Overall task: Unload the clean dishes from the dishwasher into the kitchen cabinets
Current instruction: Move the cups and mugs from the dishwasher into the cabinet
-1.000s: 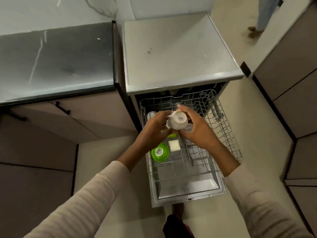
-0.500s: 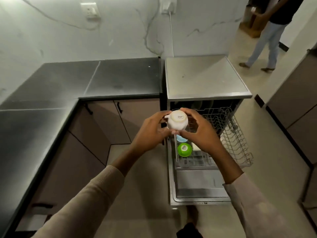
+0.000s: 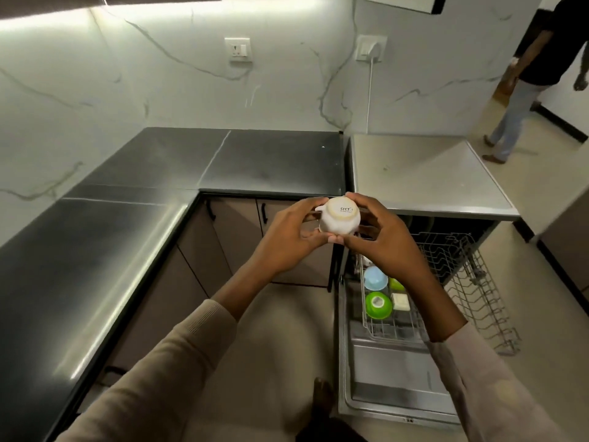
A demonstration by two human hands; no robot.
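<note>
A white cup (image 3: 338, 220) is held upside down, its printed base facing me, in front of the counter edge. My left hand (image 3: 288, 237) grips its left side by the handle, and my right hand (image 3: 381, 234) grips its right side. Below and to the right, the dishwasher (image 3: 433, 199) stands open with its wire rack (image 3: 471, 301) pulled out over the lowered door. In the rack sit a blue bowl (image 3: 375, 277), a green bowl (image 3: 378, 304), a second green piece (image 3: 396, 284) partly hidden by my right arm, and a white square dish (image 3: 400, 301).
A dark L-shaped countertop (image 3: 127, 224) runs along the left and back, with lower cabinet doors (image 3: 236, 231) beneath it. A marble wall carries two sockets (image 3: 238, 50). Another person (image 3: 529, 74) stands on the floor at the far right. An upper cabinet corner (image 3: 411, 1) shows at top.
Both hands have lifted the cup up and leftward, away from the rack. My view has risen from the dishwasher toward the wall and counters.
</note>
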